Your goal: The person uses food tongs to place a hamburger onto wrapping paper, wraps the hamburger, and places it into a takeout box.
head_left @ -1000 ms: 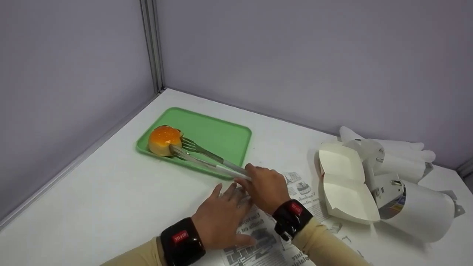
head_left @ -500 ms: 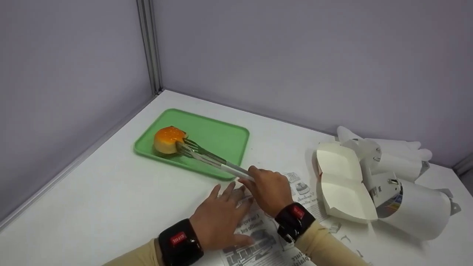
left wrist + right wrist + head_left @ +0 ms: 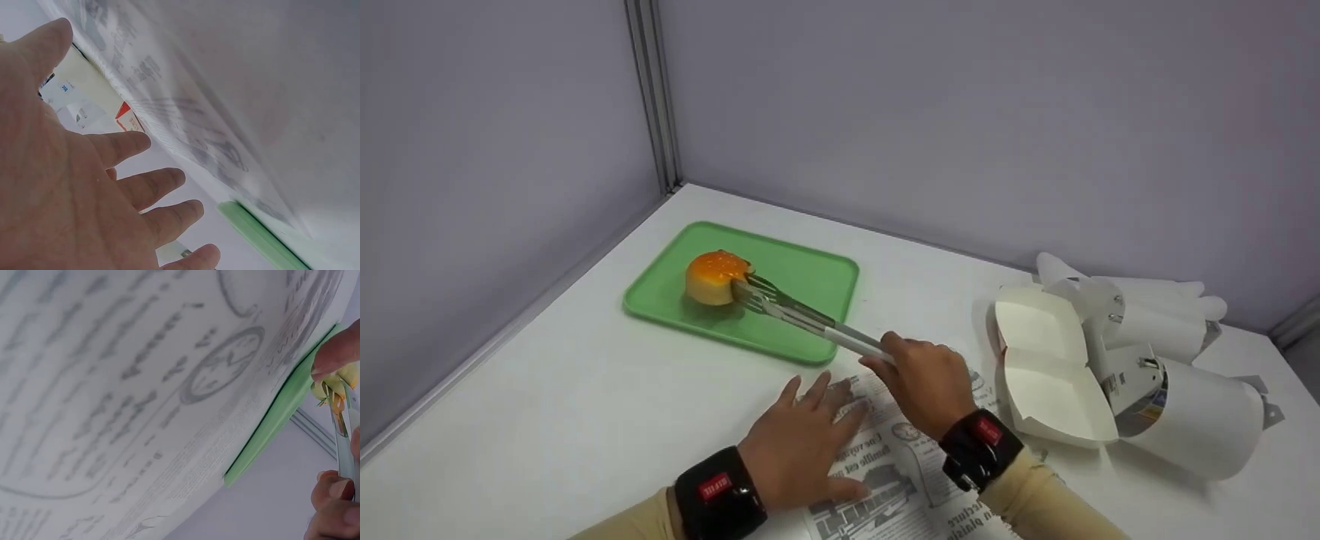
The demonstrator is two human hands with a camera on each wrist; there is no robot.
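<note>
My right hand (image 3: 928, 382) grips a pair of metal tongs (image 3: 802, 316) by their pale handle. At the far end the tongs clasp a burger (image 3: 711, 285) with a glossy orange, seeded bun top. A shadow lies under the burger on the green tray (image 3: 819, 283), and the burger appears raised over it. My left hand (image 3: 791, 454) is spread, palm down, on a printed paper sheet (image 3: 877, 495) at the table's front. Its straight fingers (image 3: 154, 188) show in the left wrist view. In the right wrist view, fingers partly cover the tongs (image 3: 344, 467).
An unfolded white clamshell box (image 3: 1057, 394) stands to the right of the paper. Beyond it lie several white paper containers (image 3: 1211, 420), one with a coloured interior. Grey walls (image 3: 960, 135) close off the back and left of the white table (image 3: 547, 420).
My right hand has moved right with the tongs, drawing the burger from the tray's left edge towards its middle and slightly up. The left hand stays spread on the paper.
</note>
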